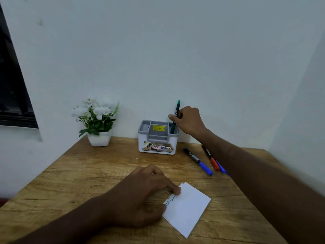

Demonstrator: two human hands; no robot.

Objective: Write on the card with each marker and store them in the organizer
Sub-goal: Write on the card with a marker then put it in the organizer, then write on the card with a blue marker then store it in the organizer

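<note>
Standing green marker [177, 115] in organizer [157, 148]

Both arms are bare all the way up — no sleeves, no watch, no bracelets anywhere in shot. Left hand [139, 196] and right hand [189, 120] have no rings and no gloves — just plain bare hands and forearms.

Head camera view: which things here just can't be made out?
- Writing on the card: too small to read, partly under the left hand.
- Third marker beside the red marker: only its blue cap shows; the right forearm hides the rest.
- Green marker: lower end hidden inside the organizer; middle covered by the right hand.
- Organizer label: small print blurred.
</note>
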